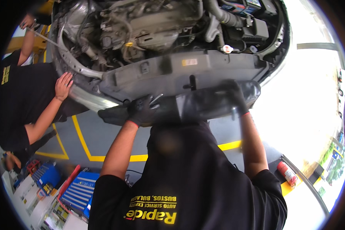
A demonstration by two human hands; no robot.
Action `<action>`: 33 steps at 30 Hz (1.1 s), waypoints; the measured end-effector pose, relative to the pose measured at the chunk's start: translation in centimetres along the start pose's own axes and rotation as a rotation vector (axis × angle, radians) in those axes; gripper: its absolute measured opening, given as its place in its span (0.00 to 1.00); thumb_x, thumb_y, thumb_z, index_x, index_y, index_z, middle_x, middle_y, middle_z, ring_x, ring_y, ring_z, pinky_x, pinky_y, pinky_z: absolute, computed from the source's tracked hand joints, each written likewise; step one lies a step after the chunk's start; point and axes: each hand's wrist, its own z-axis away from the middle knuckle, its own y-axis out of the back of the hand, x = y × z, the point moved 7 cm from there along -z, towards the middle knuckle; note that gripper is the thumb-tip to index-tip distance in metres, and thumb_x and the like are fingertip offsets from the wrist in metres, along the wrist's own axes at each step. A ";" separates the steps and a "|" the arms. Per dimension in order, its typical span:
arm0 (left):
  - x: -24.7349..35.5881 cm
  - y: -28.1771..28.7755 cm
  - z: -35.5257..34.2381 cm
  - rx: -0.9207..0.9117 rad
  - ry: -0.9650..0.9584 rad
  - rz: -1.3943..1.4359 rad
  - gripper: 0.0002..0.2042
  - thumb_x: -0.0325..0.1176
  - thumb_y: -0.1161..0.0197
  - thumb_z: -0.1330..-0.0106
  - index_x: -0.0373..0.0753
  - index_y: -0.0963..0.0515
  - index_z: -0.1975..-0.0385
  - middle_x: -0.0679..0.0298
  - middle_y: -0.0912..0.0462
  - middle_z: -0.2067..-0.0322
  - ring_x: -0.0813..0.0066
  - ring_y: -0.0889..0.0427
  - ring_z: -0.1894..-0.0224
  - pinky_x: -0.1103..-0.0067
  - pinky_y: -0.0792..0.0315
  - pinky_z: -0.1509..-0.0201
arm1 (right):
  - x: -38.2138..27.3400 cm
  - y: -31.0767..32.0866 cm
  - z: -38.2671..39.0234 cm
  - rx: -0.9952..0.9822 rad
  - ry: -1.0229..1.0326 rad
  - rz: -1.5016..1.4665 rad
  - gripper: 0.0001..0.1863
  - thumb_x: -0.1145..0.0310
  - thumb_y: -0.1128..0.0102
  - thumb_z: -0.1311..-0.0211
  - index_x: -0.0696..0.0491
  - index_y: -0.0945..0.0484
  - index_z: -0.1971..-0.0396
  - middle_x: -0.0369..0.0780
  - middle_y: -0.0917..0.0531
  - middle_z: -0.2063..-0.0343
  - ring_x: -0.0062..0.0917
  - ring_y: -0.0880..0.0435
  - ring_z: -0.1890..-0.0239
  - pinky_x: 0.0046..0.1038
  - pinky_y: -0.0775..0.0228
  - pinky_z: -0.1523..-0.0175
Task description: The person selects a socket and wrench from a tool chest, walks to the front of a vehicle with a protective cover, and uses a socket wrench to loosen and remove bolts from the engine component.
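Note:
A long, dark, curved panel [203, 102] spans the front of the car, just in front of the flat grey-black cover [153, 74] behind the engine bay's front edge. My left hand [142, 108], in a black glove, is closed at the panel's left part. A slim silvery metal tool [156, 100] sticks out by its fingers; its kind is not clear. My right hand [235, 95], also gloved in black, grips the panel near its right end, its fingers partly lost against the dark surface. A small upright latch-like piece [192, 82] stands between the cover and the panel.
Beyond lies the open engine bay with the engine [153, 30] and a white-capped filler [227, 49]. To my left a co-worker [27, 99] rests one hand on the fender [88, 96]. Blue tool cases [80, 189] and a red cylinder [286, 173] stand behind me.

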 end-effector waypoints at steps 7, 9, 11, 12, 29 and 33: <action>0.1 1.1 0.2 0.105 0.120 0.046 0.38 0.61 0.28 0.42 0.35 0.26 0.43 0.45 0.14 0.60 0.45 0.14 0.57 0.59 0.22 0.53 | -1.2 7.2 1.5 0.350 -0.082 0.471 0.23 0.66 0.31 0.39 0.56 0.22 0.44 0.42 0.12 0.59 0.28 0.11 0.59 0.28 0.21 0.56; 0.4 1.5 0.3 0.067 0.172 -0.024 0.39 0.62 0.29 0.42 0.34 0.26 0.43 0.45 0.14 0.62 0.46 0.14 0.58 0.58 0.22 0.54 | -2.5 7.9 1.2 0.290 -0.076 0.664 0.24 0.63 0.29 0.41 0.54 0.21 0.45 0.44 0.11 0.60 0.31 0.11 0.59 0.31 0.21 0.55; -0.1 1.4 0.7 -0.068 0.284 -0.189 0.38 0.62 0.30 0.41 0.33 0.27 0.43 0.46 0.14 0.64 0.46 0.13 0.60 0.58 0.22 0.56 | -3.9 8.2 0.6 0.232 -0.055 0.858 0.20 0.60 0.29 0.43 0.54 0.19 0.53 0.47 0.11 0.64 0.37 0.10 0.60 0.35 0.21 0.55; 0.1 1.9 0.7 -0.043 0.253 -0.157 0.36 0.61 0.30 0.40 0.35 0.26 0.44 0.47 0.14 0.65 0.46 0.13 0.61 0.57 0.23 0.57 | -4.7 8.3 0.4 0.192 -0.061 1.235 0.15 0.59 0.29 0.44 0.55 0.17 0.63 0.47 0.12 0.66 0.40 0.11 0.61 0.37 0.22 0.56; 0.6 16.4 -8.2 0.451 -0.106 -0.377 0.17 0.42 0.33 0.36 0.40 0.21 0.53 0.52 0.13 0.66 0.46 0.16 0.65 0.57 0.22 0.57 | -17.2 10.9 -8.2 0.197 0.270 0.932 0.08 0.70 0.39 0.35 0.54 0.13 0.63 0.42 0.12 0.69 0.32 0.13 0.67 0.32 0.22 0.58; -3.3 14.1 -16.5 0.253 0.101 -0.272 0.19 0.44 0.36 0.33 0.44 0.21 0.44 0.51 0.13 0.58 0.46 0.14 0.56 0.55 0.22 0.52 | -15.1 10.0 -14.5 0.310 0.137 0.935 0.15 0.64 0.36 0.38 0.51 0.13 0.53 0.46 0.10 0.61 0.40 0.11 0.59 0.37 0.21 0.52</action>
